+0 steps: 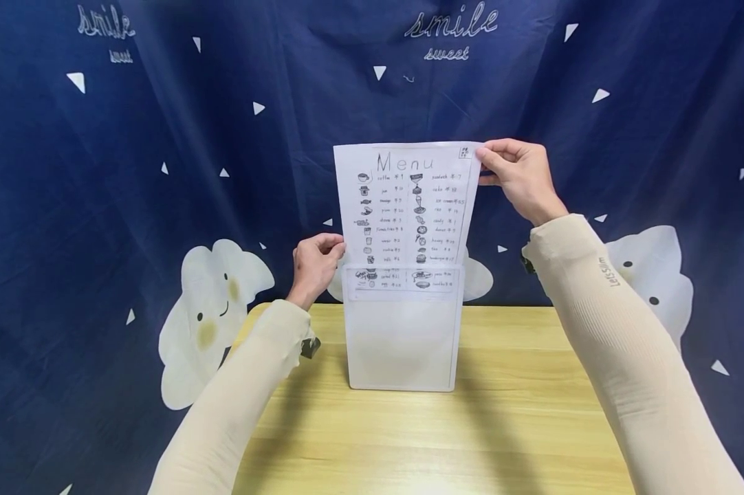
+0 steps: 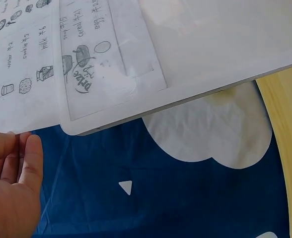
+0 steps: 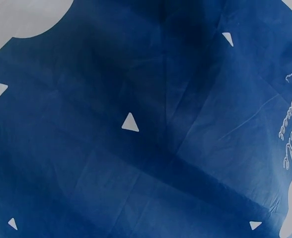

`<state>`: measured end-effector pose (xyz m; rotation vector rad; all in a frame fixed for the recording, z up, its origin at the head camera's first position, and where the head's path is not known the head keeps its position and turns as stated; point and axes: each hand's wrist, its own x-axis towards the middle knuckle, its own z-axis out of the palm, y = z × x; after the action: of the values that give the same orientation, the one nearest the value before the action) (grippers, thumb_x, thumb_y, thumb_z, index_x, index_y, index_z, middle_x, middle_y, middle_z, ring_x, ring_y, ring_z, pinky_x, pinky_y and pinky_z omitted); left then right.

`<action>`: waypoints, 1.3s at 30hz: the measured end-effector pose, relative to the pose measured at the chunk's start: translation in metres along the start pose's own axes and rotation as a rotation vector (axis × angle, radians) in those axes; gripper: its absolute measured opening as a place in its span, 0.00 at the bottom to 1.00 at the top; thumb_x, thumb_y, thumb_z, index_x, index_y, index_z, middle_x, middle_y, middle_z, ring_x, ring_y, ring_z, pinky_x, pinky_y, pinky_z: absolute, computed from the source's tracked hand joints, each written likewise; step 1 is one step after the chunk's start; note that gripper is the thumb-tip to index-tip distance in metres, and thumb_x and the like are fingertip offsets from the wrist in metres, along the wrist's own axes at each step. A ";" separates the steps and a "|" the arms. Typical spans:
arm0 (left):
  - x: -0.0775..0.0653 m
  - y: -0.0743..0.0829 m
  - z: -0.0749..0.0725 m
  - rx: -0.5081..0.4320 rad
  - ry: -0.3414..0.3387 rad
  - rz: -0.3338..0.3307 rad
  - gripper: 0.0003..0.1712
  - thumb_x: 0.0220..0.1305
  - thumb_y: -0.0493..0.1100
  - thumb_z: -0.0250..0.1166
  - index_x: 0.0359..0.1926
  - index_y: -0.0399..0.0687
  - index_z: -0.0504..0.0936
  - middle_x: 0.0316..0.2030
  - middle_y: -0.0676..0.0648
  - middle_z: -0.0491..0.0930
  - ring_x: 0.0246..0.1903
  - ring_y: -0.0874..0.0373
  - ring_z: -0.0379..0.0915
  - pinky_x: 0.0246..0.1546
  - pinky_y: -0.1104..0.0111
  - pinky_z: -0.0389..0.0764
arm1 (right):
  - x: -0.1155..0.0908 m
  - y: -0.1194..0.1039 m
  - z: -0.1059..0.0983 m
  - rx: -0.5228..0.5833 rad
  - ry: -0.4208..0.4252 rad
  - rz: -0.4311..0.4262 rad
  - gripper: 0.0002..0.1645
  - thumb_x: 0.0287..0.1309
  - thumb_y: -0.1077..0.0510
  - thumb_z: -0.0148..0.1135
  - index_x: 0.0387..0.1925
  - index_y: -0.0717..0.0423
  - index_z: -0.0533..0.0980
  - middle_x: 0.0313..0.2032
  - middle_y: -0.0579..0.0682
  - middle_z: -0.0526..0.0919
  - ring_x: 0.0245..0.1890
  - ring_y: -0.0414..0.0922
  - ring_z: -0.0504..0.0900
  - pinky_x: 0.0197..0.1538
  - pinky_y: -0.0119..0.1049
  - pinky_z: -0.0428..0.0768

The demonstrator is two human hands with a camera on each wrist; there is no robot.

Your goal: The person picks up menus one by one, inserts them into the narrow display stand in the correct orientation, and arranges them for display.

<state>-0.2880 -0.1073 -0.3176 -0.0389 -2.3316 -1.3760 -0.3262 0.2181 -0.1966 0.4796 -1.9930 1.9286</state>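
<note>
A white paper menu [image 1: 403, 206] with handwritten items and small drawings stands upright. Its bottom rows sit behind the clear front of a display holder [image 1: 401, 347], while most of the sheet rises above the holder's top edge. With thumb and fingers, my right hand [image 1: 520, 175] pinches the sheet's upper right corner. Lower down, my left hand [image 1: 318, 265] holds the sheet's left edge between thumb and fingers, just above the holder. In the left wrist view, the left hand's fingertips [image 2: 34, 148] meet the paper edge beside the holder's rounded corner [image 2: 71, 126].
The holder stands on a light wooden table [image 1: 520, 385]. Behind it hangs a dark blue curtain [image 1: 273, 185] with white triangles, clouds and lettering. Curtain fills nearly all of the right wrist view. Both arms wear cream sleeves [image 1: 619, 344].
</note>
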 end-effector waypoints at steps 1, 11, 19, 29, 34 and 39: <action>0.000 0.000 0.000 -0.002 -0.002 0.002 0.07 0.66 0.38 0.68 0.42 0.41 0.88 0.37 0.44 0.87 0.38 0.54 0.84 0.38 0.64 0.80 | 0.000 0.000 0.000 -0.003 0.000 0.001 0.06 0.62 0.63 0.67 0.38 0.62 0.84 0.33 0.48 0.87 0.35 0.43 0.82 0.38 0.30 0.84; 0.000 0.000 -0.002 0.011 -0.007 0.008 0.07 0.67 0.39 0.67 0.43 0.42 0.88 0.36 0.45 0.87 0.37 0.54 0.83 0.36 0.67 0.79 | -0.002 0.004 0.002 -0.017 -0.018 -0.003 0.08 0.62 0.62 0.68 0.40 0.64 0.84 0.33 0.48 0.88 0.35 0.43 0.83 0.38 0.30 0.84; 0.001 0.001 -0.002 0.017 -0.008 0.004 0.07 0.67 0.40 0.67 0.42 0.42 0.88 0.36 0.45 0.87 0.36 0.54 0.83 0.35 0.66 0.79 | -0.005 0.009 0.001 -0.063 -0.039 0.008 0.10 0.63 0.60 0.67 0.42 0.64 0.84 0.35 0.48 0.87 0.37 0.43 0.83 0.40 0.30 0.84; 0.000 0.000 -0.002 0.023 -0.005 0.014 0.07 0.67 0.39 0.67 0.42 0.43 0.88 0.36 0.45 0.87 0.37 0.55 0.82 0.36 0.64 0.79 | -0.007 0.012 0.000 -0.047 -0.041 -0.001 0.08 0.62 0.61 0.67 0.40 0.63 0.84 0.34 0.48 0.88 0.36 0.43 0.84 0.40 0.31 0.84; 0.000 0.000 -0.001 0.026 -0.001 0.015 0.07 0.66 0.39 0.68 0.42 0.43 0.88 0.36 0.45 0.87 0.37 0.55 0.82 0.37 0.64 0.79 | -0.008 0.011 -0.001 -0.070 -0.037 0.007 0.09 0.62 0.61 0.68 0.41 0.63 0.84 0.35 0.48 0.88 0.37 0.43 0.85 0.40 0.31 0.84; -0.001 0.001 -0.001 0.027 -0.005 0.011 0.07 0.67 0.39 0.67 0.43 0.42 0.88 0.36 0.45 0.87 0.37 0.54 0.82 0.37 0.65 0.79 | -0.009 0.011 -0.001 -0.069 -0.033 -0.001 0.08 0.61 0.62 0.68 0.41 0.63 0.83 0.34 0.48 0.88 0.36 0.43 0.85 0.40 0.32 0.84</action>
<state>-0.2869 -0.1074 -0.3167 -0.0474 -2.3503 -1.3402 -0.3235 0.2199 -0.2102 0.4976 -2.0719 1.8561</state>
